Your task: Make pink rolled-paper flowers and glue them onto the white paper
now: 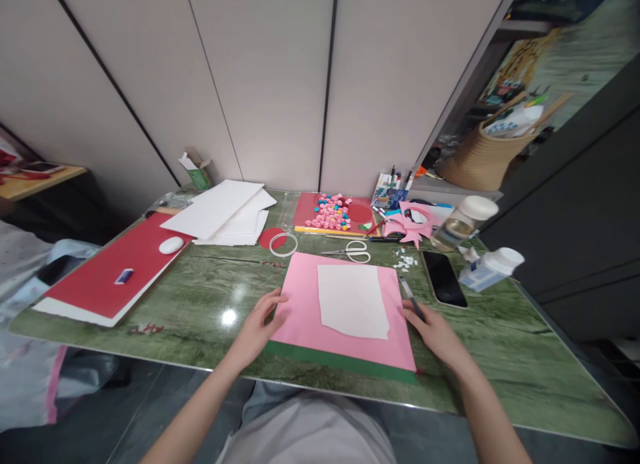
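My left hand [261, 323] rests at the left edge of a pink sheet of paper [301, 311], with thumb and fingers apart. On the pink sheet lies a smaller white piece of paper [353, 299] with uneven edges at the right and bottom. A green sheet [340, 364] shows beneath the pink one along the near side. At the pink sheet's right edge, my right hand [434, 332] has a slim pen-like tool [411, 296] with a dark lower part between its fingers; its exact kind is unclear. White-handled scissors [357, 251] lie just beyond the pink sheet.
White paper scraps [405, 261], a phone [444, 279] and two bottles [463, 222] [493, 269] are at the right. Behind are a tape roll [283, 245], pink beads [331, 213] and pens [393, 187]. Red card [100, 277] and white sheets [220, 207] lie left.
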Tool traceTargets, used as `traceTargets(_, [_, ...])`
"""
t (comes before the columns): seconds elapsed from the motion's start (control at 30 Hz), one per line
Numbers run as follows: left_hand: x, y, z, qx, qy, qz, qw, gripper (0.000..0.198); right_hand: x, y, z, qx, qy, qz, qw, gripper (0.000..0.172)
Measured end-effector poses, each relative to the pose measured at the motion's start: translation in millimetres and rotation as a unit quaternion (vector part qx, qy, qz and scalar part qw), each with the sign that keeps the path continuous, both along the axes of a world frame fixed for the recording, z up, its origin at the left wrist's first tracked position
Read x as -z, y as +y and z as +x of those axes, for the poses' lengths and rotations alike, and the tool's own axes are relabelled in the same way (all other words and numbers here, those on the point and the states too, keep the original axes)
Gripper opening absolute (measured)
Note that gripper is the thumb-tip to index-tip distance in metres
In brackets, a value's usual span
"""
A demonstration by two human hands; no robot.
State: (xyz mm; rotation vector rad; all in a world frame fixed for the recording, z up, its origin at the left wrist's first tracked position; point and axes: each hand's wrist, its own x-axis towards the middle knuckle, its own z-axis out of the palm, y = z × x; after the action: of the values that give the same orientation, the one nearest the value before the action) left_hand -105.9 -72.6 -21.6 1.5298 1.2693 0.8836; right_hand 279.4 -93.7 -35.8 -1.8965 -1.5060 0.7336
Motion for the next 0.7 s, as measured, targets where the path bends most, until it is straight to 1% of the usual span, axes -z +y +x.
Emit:
traceTargets(0.07, [0.9,-10,-1,0.037,0.119,0.066,0.990,0.038,5.2,-1,2,-0.019,-0.017,-0.008,1.000,0.044])
traceTargets(0.13, [2.1,-20,-2,0.085,0.217,0.113,0.966,0.050,8.4,-1,4,-0.025,-0.019,-0.006,0.999,0.047])
traceTargets(0.2, [3.9,-27,-3,0.130,0.279,0.142,0.941,0.061,8.6,1,3,-0.030,-0.018,0.001,0.999,0.049])
traceTargets(0.23, [4.9,-29,-4,0.144,0.300,0.152,0.931,0.063,7.5,3,3,-0.035,-0.017,-0.001,0.999,0.050])
traceTargets(0.3, [7.0,-32,-5,0.154,0.329,0.165,0.917,0.062,3.8,9,0,-0.047,-0.016,-0.008,0.999,0.051])
traceTargets(0.4, [10.5,-32,-6,0.148,0.349,0.182,0.907,0.058,-1.6,17,-5,-0.063,-0.012,-0.013,0.998,0.051])
traceTargets(0.57, [17.1,-32,-7,0.127,0.347,0.208,0.906,0.053,-1.7,26,-11,-0.073,0.008,-0.017,0.997,0.052])
traceTargets(0.63, [17.1,-34,-7,0.118,0.348,0.210,0.906,0.052,-1.4,27,-12,-0.072,0.012,-0.012,0.997,0.051])
traceTargets(0.7, [14.4,-36,-5,0.111,0.354,0.207,0.905,0.050,-2.3,29,-13,-0.064,-0.008,0.007,0.998,0.045])
